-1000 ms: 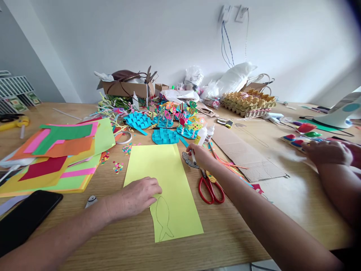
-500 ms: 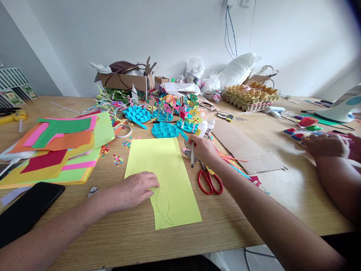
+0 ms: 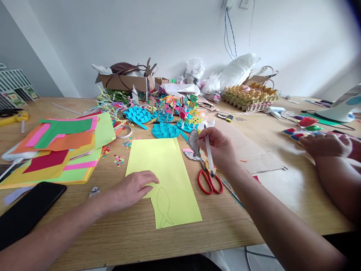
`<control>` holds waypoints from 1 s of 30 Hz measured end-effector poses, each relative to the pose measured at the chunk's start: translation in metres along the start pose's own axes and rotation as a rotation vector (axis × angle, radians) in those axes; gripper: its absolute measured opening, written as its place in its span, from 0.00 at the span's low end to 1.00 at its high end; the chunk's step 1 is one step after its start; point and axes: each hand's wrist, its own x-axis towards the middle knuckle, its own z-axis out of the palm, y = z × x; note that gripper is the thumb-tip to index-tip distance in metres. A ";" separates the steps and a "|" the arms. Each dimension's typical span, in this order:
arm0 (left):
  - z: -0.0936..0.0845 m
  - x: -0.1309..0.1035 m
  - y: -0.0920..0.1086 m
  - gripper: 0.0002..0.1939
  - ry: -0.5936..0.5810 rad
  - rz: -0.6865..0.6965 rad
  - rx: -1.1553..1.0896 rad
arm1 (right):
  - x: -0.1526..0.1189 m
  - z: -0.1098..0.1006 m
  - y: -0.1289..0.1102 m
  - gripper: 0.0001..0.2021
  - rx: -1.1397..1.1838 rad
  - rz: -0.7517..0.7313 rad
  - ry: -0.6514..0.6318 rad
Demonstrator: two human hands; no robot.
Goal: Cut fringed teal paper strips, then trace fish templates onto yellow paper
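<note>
Up off the table comes the right hand [image 3: 218, 148], pinching a pen [image 3: 209, 152] and grey paper fish [image 3: 193, 141], which could slip, while the flat left hand [image 3: 135, 186] presses the yellow sheet [image 3: 166, 177] near the front edge.

Both arms are bare, with no sleeves showing. The left hand [image 3: 132, 188] and the right hand [image 3: 218, 146] wear no gloves, rings or watch.
</note>
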 end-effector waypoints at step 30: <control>0.041 0.019 0.042 0.11 -0.190 -0.479 -1.252 | -0.126 0.021 -0.025 0.11 -0.293 -0.427 -0.301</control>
